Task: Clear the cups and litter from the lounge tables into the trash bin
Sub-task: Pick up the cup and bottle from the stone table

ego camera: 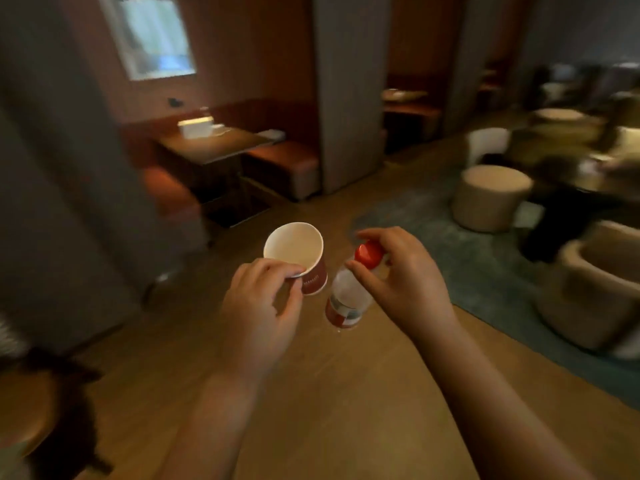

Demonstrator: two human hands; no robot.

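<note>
My left grip pinches the paper cup by its rim, mouth up; right grip grasps the water bottle, cap up, above open floor.

Nothing actually readable here, tbh. White lettering on the red side of the paper cup, way too blurry to make out (one short line, all smear). Red-and-white label on the plastic bottle, equally unreadable.

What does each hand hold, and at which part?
The left hand pinches the red paper cup at its rim. The right hand grips the plastic bottle at its capped top.
</note>
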